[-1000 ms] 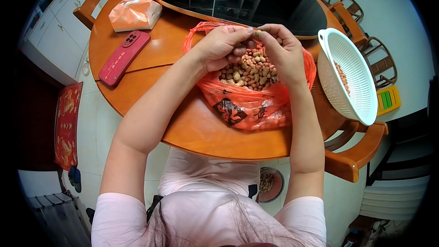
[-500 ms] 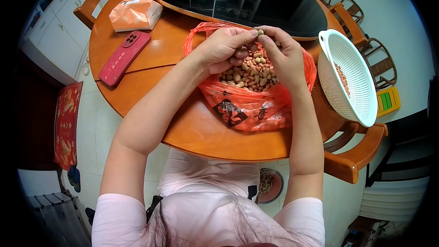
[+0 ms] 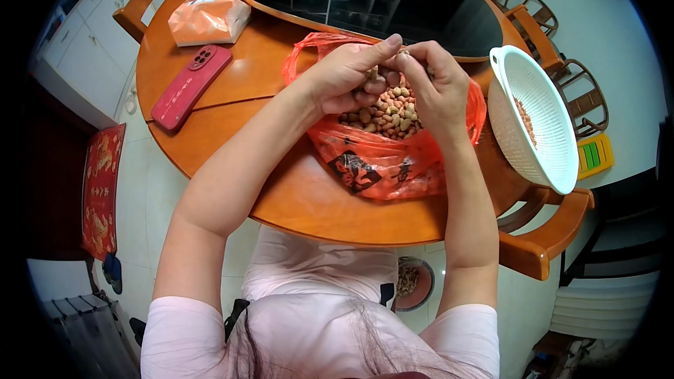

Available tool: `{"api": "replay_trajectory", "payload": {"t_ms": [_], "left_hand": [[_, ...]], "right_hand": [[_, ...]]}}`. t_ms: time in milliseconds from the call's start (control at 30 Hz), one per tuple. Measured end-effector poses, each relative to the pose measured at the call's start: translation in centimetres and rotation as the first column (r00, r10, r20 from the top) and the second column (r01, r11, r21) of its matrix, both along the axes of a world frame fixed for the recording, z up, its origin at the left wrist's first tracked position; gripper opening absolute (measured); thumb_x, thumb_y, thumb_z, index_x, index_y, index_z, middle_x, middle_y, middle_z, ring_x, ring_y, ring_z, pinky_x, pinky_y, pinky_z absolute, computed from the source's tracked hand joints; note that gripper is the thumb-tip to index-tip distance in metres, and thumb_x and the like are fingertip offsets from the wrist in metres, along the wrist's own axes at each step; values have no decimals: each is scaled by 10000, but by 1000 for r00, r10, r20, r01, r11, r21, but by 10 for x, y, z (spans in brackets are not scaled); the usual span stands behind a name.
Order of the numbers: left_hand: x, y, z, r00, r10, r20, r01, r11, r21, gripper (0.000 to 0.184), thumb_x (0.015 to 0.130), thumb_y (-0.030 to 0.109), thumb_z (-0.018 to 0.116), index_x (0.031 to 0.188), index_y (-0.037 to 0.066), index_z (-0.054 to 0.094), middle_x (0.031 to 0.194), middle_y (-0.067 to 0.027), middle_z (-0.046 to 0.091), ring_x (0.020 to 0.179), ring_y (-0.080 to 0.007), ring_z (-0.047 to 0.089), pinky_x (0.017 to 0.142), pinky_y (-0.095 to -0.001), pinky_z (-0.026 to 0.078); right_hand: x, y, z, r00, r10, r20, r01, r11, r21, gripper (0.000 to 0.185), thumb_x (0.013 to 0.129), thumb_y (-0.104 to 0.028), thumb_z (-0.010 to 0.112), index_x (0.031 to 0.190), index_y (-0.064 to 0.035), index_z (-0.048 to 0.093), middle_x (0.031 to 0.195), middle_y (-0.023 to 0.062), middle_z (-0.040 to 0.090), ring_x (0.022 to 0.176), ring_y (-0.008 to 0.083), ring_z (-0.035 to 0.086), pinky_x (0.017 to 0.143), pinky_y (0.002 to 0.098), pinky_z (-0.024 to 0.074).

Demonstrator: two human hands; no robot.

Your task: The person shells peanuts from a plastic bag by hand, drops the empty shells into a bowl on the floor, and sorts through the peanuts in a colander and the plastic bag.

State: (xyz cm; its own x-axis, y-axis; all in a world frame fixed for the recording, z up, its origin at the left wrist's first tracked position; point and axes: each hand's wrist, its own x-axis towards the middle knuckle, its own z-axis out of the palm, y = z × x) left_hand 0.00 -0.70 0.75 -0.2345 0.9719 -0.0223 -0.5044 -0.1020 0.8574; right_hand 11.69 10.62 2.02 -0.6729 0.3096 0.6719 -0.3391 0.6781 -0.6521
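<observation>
Right grip (image 3: pixel 441 88) on peanut (image 3: pixel 403 52), bag (image 3: pixel 411 172) below, colander (image 3: pixel 521 153) right, phone (image 3: pixel 191 90) left

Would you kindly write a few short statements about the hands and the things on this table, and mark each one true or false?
1. The white plastic colander is to the right of the crinkled red plastic bag. True.
2. The colander is empty. False: small reddish-brown kernels lie in it.
3. Tan peanuts show in the bag's open mouth. True.
4. The packet in orange and white wrapping is on the brown wooden table, near the red phone. True.
5. The phone's camera lenses face down. False: they face up.
6. The left hand rests on the phone. False: it is over the bag, near the right hand.
</observation>
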Motion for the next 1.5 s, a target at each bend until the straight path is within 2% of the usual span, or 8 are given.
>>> {"api": "replay_trajectory", "payload": {"t_ms": [133, 767, 867, 967, 1067, 1167, 1233, 1500], "left_hand": [[-9, 1, -4, 998, -21, -64, 23, 999, 23, 340, 927, 416, 529, 917, 80, 584, 756, 38, 491, 536, -11, 347, 444, -153, 256], [-2, -2, 3, 999, -32, 17, 30, 993, 115, 217, 959, 264, 509, 947, 52, 553, 818, 23, 526, 566, -1, 390, 461, -133, 327], [-11, -4, 4, 982, -10, -189, 30, 994, 101, 178, 917, 205, 585, 938, 30, 560, 821, 7, 556, 599, -35, 469, 503, -167, 391], [-8, 3, -5, 586, 311, -748, -160, 950, 270, 186, 852, 147, 667, 929, 6, 573, 813, -12, 585, 668, -79, 549, 580, -204, 445], [-7, 2, -3, 38, 461, -887, -162, 879, 449, 208, 810, 107, 704, 931, -11, 585, 806, -23, 602, 744, -114, 597, 649, -223, 468], [-5, -2, 3, 726, 324, -606, -224, 945, 236, 155, 867, 139, 642, 957, 21, 600, 795, 8, 582, 624, -38, 488, 519, -169, 371], [-6, -1, 5, 972, 176, -154, -152, 976, 154, 154, 907, 174, 582, 982, 39, 590, 800, 25, 560, 560, -1, 377, 449, -140, 260], [-2, 4, -3, 962, 14, 274, -47, 993, 112, 288, 935, 226, 434, 1028, -18, 557, 865, -85, 594, 590, -79, 466, 429, -178, 359]], "right_hand": [[-3, 5, -2, 1000, 8, -12, -6, 992, 129, 76, 860, -59, 614, 812, 0, 606, 721, 28, 620, 670, 86, 593, 613, 219, 468], [-7, 14, -10, 911, 396, -115, -362, 633, -685, 142, 943, -146, 531, 962, -28, 607, 707, -45, 530, 588, 9, 450, 480, 149, 324], [-8, 22, -12, 926, 365, -97, -325, 638, -698, 168, 945, -170, 526, 970, -23, 604, 652, -58, 467, 515, 11, 386, 438, 158, 276], [-7, 25, -9, 953, 294, -75, -257, 651, -714, 189, 944, -191, 517, 980, -21, 591, 632, -49, 437, 479, 24, 357, 410, 161, 250], [-6, 28, -9, 944, 324, -64, -240, 540, -807, 178, 946, -187, 511, 986, -25, 571, 664, -31, 451, 491, 32, 373, 402, 160, 260], [-5, 31, -10, 907, 400, -134, -290, 362, -886, 183, 949, -195, 497, 1015, -29, 538, 717, -8, 473, 518, 41, 400, 396, 159, 268], [-4, 31, -8, 879, 433, -201, -330, 247, -911, 212, 957, -215, 475, 1038, -23, 515, 741, 6, 478, 533, 52, 412, 392, 163, 274], [-3, 23, -3, 911, 357, -209, -301, 225, -927, 301, 979, -279, 413, 1061, -1, 494, 814, 54, 501, 579, 84, 471, 388, 158, 303]]}}
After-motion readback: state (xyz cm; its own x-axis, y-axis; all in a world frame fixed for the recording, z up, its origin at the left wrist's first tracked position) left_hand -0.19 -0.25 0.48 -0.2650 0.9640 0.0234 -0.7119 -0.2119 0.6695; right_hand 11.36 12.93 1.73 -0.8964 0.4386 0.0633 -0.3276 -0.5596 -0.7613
